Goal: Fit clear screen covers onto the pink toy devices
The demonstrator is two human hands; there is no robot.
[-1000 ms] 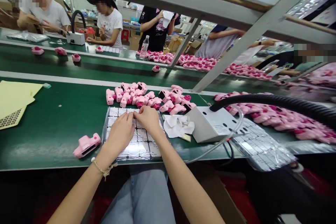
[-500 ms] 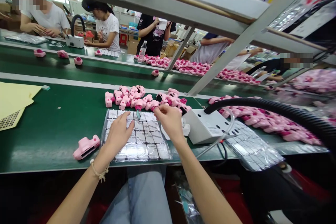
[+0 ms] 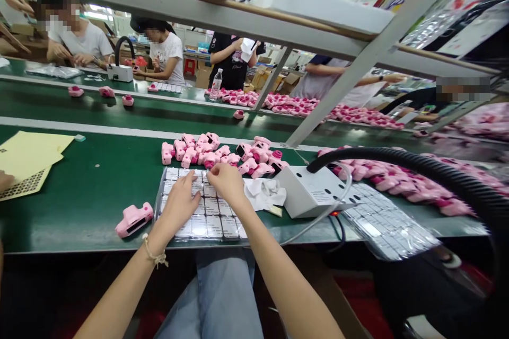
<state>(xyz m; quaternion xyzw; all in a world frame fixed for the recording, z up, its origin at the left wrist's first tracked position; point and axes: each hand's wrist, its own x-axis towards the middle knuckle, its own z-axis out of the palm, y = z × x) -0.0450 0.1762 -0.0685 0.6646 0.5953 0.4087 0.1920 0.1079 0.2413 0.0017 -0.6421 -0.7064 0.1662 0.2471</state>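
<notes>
Left hand (image 3: 181, 202) flat, ungripping, on tray (image 3: 207, 225) of small screens; right hand (image 3: 225, 183) pinching one screen beside it.

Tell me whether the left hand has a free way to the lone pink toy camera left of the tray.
Probably yes: the left hand rests on the tray, and only bare green table lies between it and the pink toy camera.

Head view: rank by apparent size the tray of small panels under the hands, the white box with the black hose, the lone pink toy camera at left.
1. tray of small panels
2. white box, nearly as large, so this order is unsure
3. lone pink toy camera, clearly smallest
</notes>
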